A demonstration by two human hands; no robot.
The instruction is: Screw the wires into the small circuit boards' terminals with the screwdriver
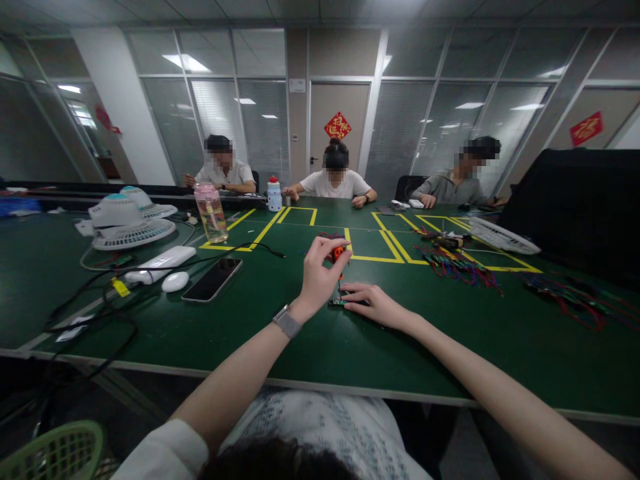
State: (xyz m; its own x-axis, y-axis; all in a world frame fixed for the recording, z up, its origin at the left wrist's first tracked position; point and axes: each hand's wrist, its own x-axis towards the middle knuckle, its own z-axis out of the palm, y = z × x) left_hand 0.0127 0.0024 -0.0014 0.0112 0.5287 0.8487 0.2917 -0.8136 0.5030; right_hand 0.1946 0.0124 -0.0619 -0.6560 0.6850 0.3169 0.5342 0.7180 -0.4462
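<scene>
My left hand [320, 270] is raised a little over the green table [280, 333], fingers pinched on a small red and black part [338, 253] with thin wires hanging from it. A grey watch sits on that wrist. My right hand [373, 303] lies flat on the table, its fingers pressing a small dark green circuit board [337, 303] just below the left hand. The wires run down from the red part toward the board.
A black phone [213, 279], white mouse [175, 281], white box and two desk fans [131, 223] lie at left, with black cables. A drink bottle [212, 212] stands behind. Coloured wire bundles [457, 265] lie right. Three people sit across the table.
</scene>
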